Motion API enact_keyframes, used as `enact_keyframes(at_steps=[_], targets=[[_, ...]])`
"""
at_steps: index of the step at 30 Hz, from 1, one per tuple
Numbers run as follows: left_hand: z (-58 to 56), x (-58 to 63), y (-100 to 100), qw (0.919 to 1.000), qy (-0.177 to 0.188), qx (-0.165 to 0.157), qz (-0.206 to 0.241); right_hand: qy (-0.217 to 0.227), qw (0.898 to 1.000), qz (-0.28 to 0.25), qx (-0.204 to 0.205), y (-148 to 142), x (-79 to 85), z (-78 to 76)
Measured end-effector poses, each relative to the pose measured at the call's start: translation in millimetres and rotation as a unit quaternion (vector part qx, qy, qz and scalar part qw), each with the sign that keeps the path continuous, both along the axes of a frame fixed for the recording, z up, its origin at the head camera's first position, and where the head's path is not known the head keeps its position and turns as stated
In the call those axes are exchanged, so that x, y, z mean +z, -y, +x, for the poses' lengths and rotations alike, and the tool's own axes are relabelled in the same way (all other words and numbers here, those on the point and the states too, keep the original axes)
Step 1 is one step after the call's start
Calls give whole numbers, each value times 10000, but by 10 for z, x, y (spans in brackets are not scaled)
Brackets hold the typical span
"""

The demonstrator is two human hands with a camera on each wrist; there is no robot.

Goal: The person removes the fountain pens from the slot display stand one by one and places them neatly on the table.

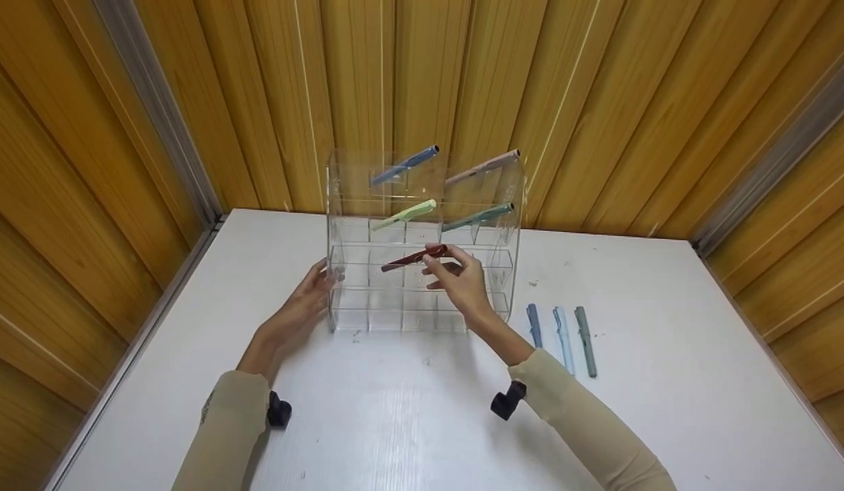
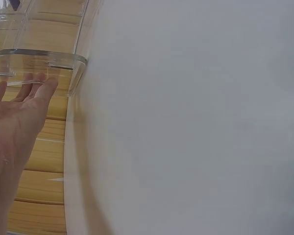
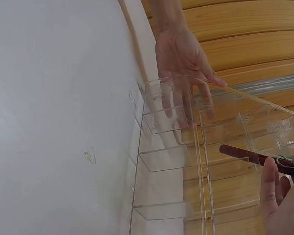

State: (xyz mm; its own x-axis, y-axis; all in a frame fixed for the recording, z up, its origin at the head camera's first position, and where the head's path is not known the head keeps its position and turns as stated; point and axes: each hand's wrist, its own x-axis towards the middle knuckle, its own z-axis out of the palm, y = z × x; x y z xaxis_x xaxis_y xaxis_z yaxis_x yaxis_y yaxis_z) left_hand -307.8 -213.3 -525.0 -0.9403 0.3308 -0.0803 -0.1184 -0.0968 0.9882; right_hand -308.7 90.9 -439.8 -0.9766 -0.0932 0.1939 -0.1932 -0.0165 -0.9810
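Observation:
A clear acrylic pen stand [image 1: 422, 300] with stepped compartments stands upright on the white table. Against its left side wall rest the fairly straight fingers of my left hand [image 1: 300, 300]; the right wrist view shows this hand [image 3: 179, 56] spread along that wall. My right hand [image 1: 468, 283] pinches a dark red pen [image 1: 402, 261] between thumb and fingers, near its clip end. The pen lies slanted over a lower row of the stand. In the rows above lean a blue pen [image 1: 404, 166], a pink pen [image 1: 483, 168], a light green pen [image 1: 404, 215] and a dark green pen [image 1: 479, 217].
To the right of the stand, a dark blue pen [image 1: 534, 324], a light blue pen [image 1: 563, 341] and a grey-green pen [image 1: 585, 341] lie side by side on the table [image 1: 667, 409]. Wood-patterned panels [image 1: 422, 82] rise behind and at both sides.

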Motion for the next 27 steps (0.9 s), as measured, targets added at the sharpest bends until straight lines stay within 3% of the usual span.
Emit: enact_keyframes(at_steps=[10,19,27], targets=[[-32,12,-35,9999,114,60,7,-685,9970,-9,-346,-129,40,32],[-53,-28,6,9999,106,57,27,-920,9927,-768,-155,-305,81,89],[-101,-50,39,9998,15,113,-144,-945,9894,-1105,24,-554,105,204]])
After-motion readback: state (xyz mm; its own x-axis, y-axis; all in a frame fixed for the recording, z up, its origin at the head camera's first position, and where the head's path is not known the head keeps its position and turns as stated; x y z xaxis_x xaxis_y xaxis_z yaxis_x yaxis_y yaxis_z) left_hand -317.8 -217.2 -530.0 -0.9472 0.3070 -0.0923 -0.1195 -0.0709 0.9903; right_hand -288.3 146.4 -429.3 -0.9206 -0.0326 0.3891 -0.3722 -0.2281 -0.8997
